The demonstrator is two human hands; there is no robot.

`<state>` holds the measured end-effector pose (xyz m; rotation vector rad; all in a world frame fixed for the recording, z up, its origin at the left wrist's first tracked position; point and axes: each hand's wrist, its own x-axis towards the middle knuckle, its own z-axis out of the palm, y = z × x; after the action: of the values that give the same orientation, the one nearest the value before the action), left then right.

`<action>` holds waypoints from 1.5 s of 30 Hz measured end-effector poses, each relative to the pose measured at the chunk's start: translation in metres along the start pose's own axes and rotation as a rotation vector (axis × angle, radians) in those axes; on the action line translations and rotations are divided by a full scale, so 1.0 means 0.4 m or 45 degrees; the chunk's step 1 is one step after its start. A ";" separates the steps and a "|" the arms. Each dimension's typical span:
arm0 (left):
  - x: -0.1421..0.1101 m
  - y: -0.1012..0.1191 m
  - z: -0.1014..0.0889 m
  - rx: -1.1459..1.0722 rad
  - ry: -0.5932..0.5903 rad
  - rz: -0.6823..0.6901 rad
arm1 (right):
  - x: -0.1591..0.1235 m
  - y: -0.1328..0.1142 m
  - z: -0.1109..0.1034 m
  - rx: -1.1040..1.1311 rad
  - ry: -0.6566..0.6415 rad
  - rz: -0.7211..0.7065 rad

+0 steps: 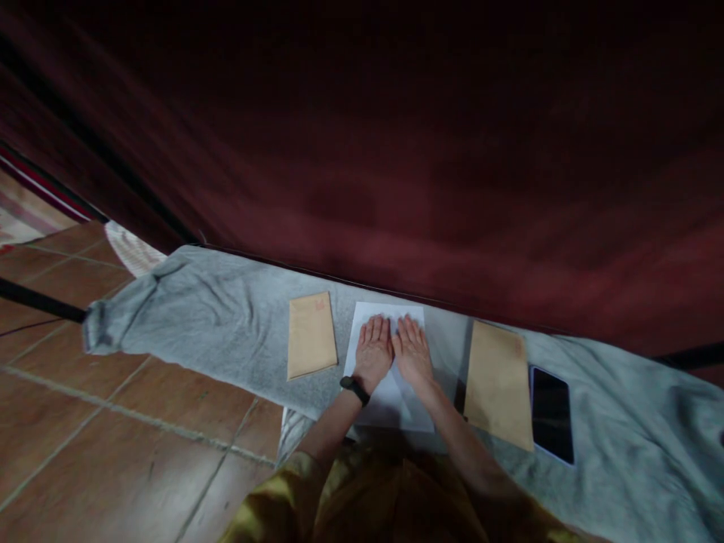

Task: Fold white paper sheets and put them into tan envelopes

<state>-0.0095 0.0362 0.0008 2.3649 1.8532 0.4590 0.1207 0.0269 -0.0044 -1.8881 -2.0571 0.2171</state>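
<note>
A white sheet of paper [390, 411] lies on the grey cloth in front of me. My left hand [373, 353] rests flat on its left half, fingers stretched toward the far edge; a dark band is on that wrist. Beside it, my right hand [412, 351] is laid flat on the right half, with the thumbs close together. Neither hand grips anything. To the left of the paper is a small brown envelope [311, 335] with a reddish mark in its upper corner. On the right lies a larger brown envelope [498, 385], also faintly marked.
A dark phone or tablet [551, 415] with a pale edge sits just right of the larger envelope. Grey cloth [220, 309] covers the long narrow surface. A dark red fabric wall [362, 188] rises right behind it. Brown floor tiles [141, 445] show at the left.
</note>
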 end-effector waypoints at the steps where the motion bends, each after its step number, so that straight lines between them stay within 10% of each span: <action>1: 0.019 0.002 0.004 -0.005 -0.025 0.023 | 0.018 -0.006 0.000 0.003 -0.048 -0.052; 14: 0.070 -0.084 -0.008 0.019 0.086 -0.198 | 0.077 0.060 0.015 -0.091 0.040 0.131; 20: -0.077 -0.036 -0.033 0.041 0.059 -0.064 | 0.058 0.040 -0.023 -0.042 0.021 0.170; 27: -0.293 -0.037 -0.042 0.063 0.034 0.151 | -0.146 -0.002 -0.005 -0.033 -0.108 -0.235; 36: -0.395 -0.110 -0.070 0.132 0.125 0.126 | -0.247 0.066 0.009 -0.145 0.311 -0.153; 45: -0.423 -0.156 -0.136 0.095 -0.180 0.383 | -0.302 0.089 0.009 -0.125 0.331 -0.207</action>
<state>-0.1197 -0.1166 0.0071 2.6618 1.4868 0.2418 0.1601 -0.0882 -0.0370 -1.6889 -2.0583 -0.1639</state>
